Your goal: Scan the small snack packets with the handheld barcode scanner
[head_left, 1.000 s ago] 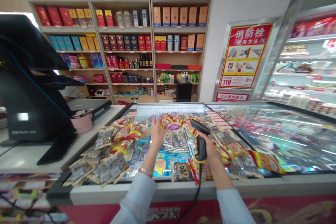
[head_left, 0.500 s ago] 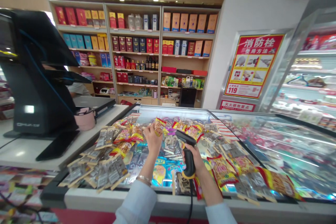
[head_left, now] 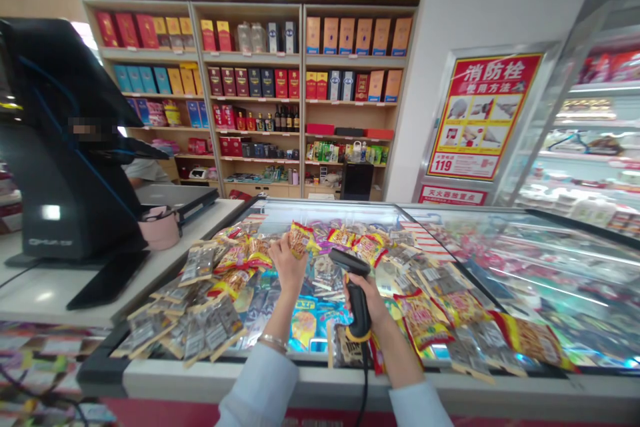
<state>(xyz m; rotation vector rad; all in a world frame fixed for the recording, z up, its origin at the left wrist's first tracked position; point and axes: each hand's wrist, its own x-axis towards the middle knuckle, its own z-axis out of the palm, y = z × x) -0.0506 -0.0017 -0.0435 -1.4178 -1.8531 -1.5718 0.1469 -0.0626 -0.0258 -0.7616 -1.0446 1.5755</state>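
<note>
My left hand [head_left: 289, 263] is closed on a small red-and-yellow snack bag [head_left: 301, 240], held up above the glass freezer top [head_left: 320, 210]. In my right hand [head_left: 369, 290] is a black-and-yellow handheld barcode scanner [head_left: 358, 300], its head tilted toward the left and its cable running down to the front edge. The scanner head and the held bag are a short way apart. Around both hands lie more red-and-yellow snack bags [head_left: 425, 320] and grey-and-tan packets [head_left: 215, 327]. A dark packet [head_left: 345, 347] sits partly behind the scanner's handle.
To the left, a black checkout terminal [head_left: 70, 147] and a pink cup [head_left: 161, 227] stand on a white counter [head_left: 200, 230]. Behind are shelves [head_left: 250, 57] of boxed goods, with part of a person [head_left: 145, 170] showing beside the terminal. Another glass-topped freezer [head_left: 575, 267] adjoins at right.
My left hand with the snack bag and my right hand with the scanner have shifted very slightly left. The view has moved a little; the packets lie as before.
</note>
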